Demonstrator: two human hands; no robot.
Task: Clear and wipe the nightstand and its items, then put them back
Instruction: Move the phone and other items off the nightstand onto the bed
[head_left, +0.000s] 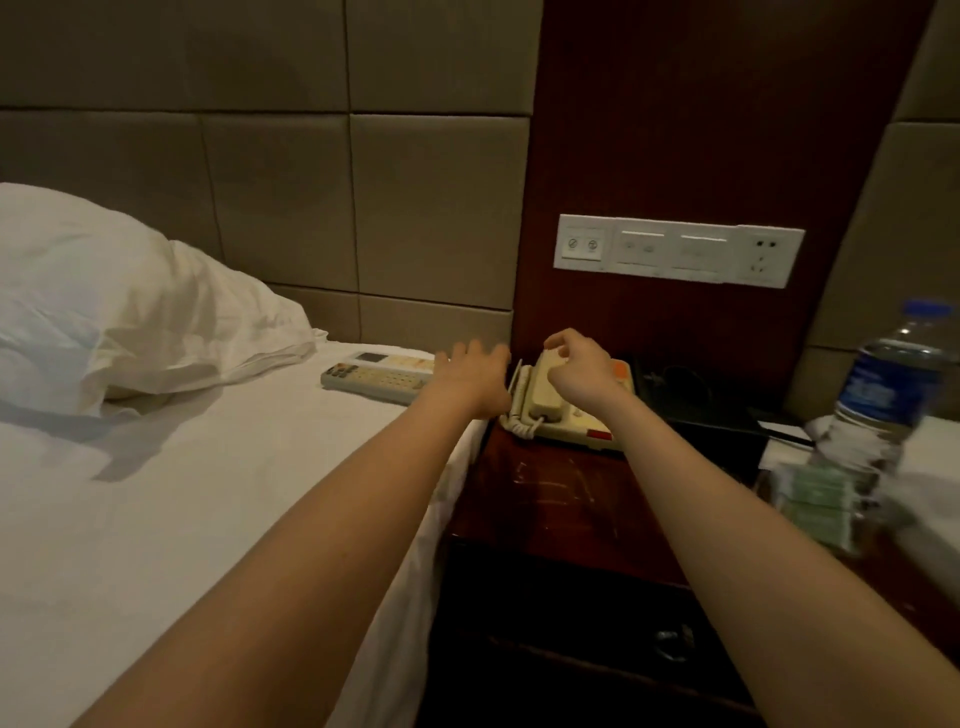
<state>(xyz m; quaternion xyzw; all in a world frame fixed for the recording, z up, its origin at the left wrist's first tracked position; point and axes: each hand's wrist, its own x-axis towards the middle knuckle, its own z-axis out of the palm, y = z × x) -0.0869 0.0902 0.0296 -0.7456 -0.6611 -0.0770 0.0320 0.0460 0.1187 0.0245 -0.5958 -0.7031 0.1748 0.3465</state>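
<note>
R hand, frame centre: fingers curled over far end of handset; can't tell if they clamp it. Handset's long axis runs near-to-far, cradled on phone at back-left of nightstand. L hand just left of phone, fingers spread, holding nothing, w/ remotes on bed beyond. Bed edge tight on left, bottle at right; bare wood in front looks like the free path.

Beige padded wall panels, dark wood panel with white switch plate, white-sheeted bed, pillow
</note>
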